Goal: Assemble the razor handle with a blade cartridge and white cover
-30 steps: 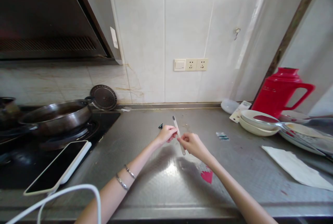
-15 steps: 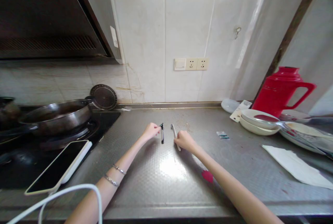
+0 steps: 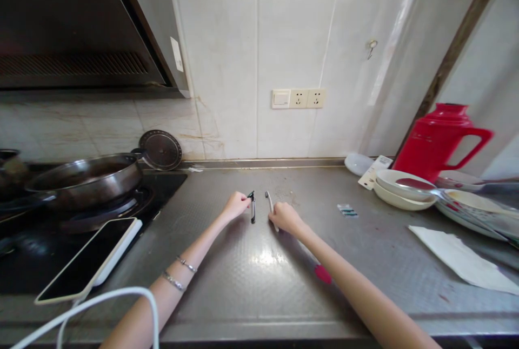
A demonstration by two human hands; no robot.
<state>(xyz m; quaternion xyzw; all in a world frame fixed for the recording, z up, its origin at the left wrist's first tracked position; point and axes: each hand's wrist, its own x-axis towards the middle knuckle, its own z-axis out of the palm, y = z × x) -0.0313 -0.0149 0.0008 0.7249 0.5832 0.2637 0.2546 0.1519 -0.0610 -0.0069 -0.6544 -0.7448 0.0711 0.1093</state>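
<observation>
Fingers [image 3: 246,201] of the left hand [image 3: 235,206] pinch the far end of one slim black-ended piece [image 3: 253,212]. Right hand [image 3: 287,218]: fingers curled round one pale stick [image 3: 271,202], its dark tip sticking out past the knuckles. Two items, two hands; items near each other, apart, over the middle of one metal counter [image 3: 227,300]. Two bracelets [image 3: 173,281] on left forearm. One pink-red patch [image 3: 323,274], partly behind right forearm. Farther right: one small clear packet [image 3: 347,210] with green strips, one white sheet [image 3: 462,260], two stacked bowls [image 3: 401,201], one red flask [image 3: 432,143] behind. Left: one phone [image 3: 87,260], one steel pan [image 3: 97,184] on the hob [image 3: 24,268]. Wall: one switch [image 3: 280,99], two sockets [image 3: 299,99], one hook [image 3: 371,46].
</observation>
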